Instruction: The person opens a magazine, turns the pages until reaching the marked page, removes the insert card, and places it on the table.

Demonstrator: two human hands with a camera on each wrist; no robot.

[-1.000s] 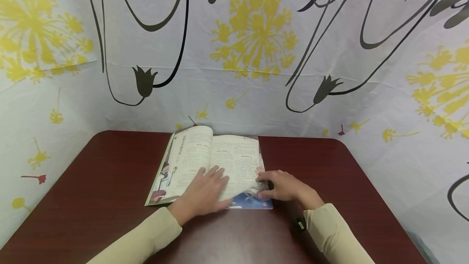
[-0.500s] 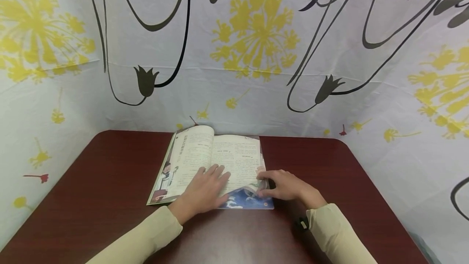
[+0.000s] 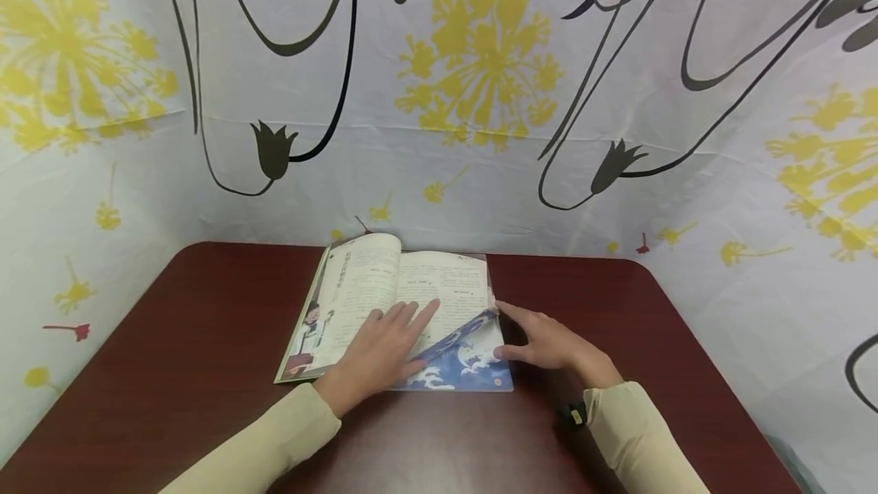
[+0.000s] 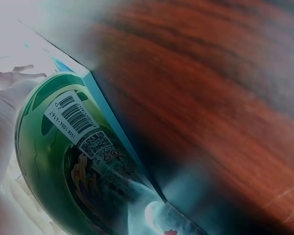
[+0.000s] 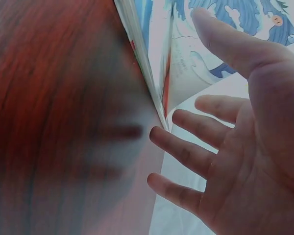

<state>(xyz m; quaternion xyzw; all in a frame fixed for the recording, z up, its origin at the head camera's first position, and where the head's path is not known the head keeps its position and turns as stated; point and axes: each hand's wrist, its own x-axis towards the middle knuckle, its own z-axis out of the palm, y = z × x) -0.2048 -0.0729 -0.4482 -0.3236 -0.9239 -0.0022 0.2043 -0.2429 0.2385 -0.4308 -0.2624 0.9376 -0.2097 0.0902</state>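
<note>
An open magazine point(image 3: 363, 280) lies on the table, its left and right pages covered in printed text. My left hand point(image 3: 380, 349) rests across its lower middle with the fingers spread. The lower right corner of the right-hand leaf point(image 3: 456, 288) is folded up, baring a page with blue and white waves point(image 3: 466, 368). My right hand point(image 3: 549, 341) is at the magazine's right edge, index fingertip at the lifted leaf and thumb over the wave page. In the right wrist view its fingers point(image 5: 186, 154) are extended and apart. The left wrist view shows the magazine's green cover point(image 4: 44, 142) with a barcode label.
The magazine lies toward the back of a dark red-brown wooden table point(image 3: 226, 311). A white cloth point(image 3: 329, 204) with yellow and grey flower prints hangs behind and at both sides. A dark wristband point(image 3: 575, 415) sits at the right sleeve cuff.
The right-hand leaf's corner has been lifted further, so more of the wave page shows. My right hand has risen slightly and its fingers have spread. My left hand stays on the magazine.
</note>
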